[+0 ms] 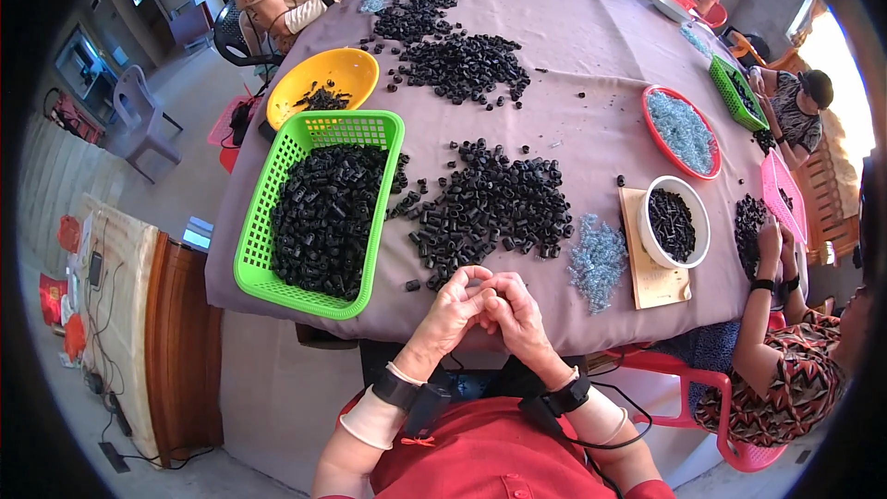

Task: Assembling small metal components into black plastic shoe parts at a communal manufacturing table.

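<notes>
Small black part pinched between both hands at the near counter (591, 37) edge, hardly visible: left hand (455, 307) and right hand (516, 307) clenched together around it. Beyond, loose black tubes (490, 208) heaped (plenty unworked), pale clear rings (598, 261) alongside. Green basket (319, 208) already well filled; white bowl (674, 222) part full.

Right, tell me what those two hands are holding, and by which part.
Cannot be told: the left hand and right hand are pressed together at the table's near edge, fingers curled, hiding anything between them.
</notes>
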The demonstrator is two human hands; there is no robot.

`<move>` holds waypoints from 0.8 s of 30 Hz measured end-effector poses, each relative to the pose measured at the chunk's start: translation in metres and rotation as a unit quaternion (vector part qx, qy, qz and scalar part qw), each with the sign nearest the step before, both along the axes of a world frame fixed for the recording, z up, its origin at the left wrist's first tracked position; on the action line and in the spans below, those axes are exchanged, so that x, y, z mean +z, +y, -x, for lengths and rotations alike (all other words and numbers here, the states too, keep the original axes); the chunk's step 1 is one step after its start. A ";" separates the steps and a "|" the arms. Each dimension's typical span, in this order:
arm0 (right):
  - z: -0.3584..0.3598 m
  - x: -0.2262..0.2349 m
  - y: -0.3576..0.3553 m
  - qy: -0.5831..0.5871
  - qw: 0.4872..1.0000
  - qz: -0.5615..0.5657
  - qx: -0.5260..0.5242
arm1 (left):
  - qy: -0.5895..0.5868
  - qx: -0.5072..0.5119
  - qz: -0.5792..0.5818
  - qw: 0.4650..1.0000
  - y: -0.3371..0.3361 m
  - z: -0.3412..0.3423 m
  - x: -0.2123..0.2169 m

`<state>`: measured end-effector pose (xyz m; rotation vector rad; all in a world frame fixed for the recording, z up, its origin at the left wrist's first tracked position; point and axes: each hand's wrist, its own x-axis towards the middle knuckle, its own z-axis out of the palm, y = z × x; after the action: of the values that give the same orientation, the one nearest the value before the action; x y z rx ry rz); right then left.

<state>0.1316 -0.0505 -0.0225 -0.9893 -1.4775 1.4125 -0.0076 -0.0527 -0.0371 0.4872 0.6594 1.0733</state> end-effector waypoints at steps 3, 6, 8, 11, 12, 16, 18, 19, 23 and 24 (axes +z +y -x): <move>0.002 0.004 0.001 0.009 1.000 0.024 -0.009 | -0.017 0.000 0.008 1.000 0.000 -0.001 0.000; 0.003 0.000 0.002 -0.027 0.999 0.005 -0.017 | -0.015 0.015 0.009 1.000 -0.001 -0.001 0.000; 0.002 0.001 0.000 0.003 0.999 0.043 -0.026 | -0.015 0.007 -0.005 1.000 -0.003 -0.001 -0.002; 0.004 0.003 -0.001 -0.028 0.998 -0.024 -0.047 | -0.011 0.022 -0.017 1.000 -0.004 -0.003 -0.001; 0.002 0.004 -0.001 -0.021 0.999 -0.006 -0.024 | -0.004 0.032 -0.026 0.999 -0.004 -0.003 0.001; -0.001 0.009 -0.004 0.037 0.998 0.055 0.012 | 0.019 0.065 -0.039 0.997 -0.009 -0.005 0.012; -0.003 0.023 -0.006 0.094 0.992 0.076 -0.030 | 0.147 0.094 -0.045 0.984 -0.012 0.001 0.034; -0.011 0.021 -0.003 0.095 0.992 0.070 -0.039 | 0.170 0.117 -0.036 0.978 -0.011 0.005 0.050; -0.038 0.009 0.009 -0.009 0.989 0.083 -0.120 | 0.225 0.289 -0.100 0.925 0.016 0.057 0.091; -0.043 0.005 0.009 -0.020 0.988 0.076 -0.135 | 0.235 0.316 -0.088 0.915 0.026 0.072 0.102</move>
<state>0.1745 -0.0416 -0.0172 -1.2685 -1.2225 1.3268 -0.0797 -0.0271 0.0653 0.7249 1.2027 1.6588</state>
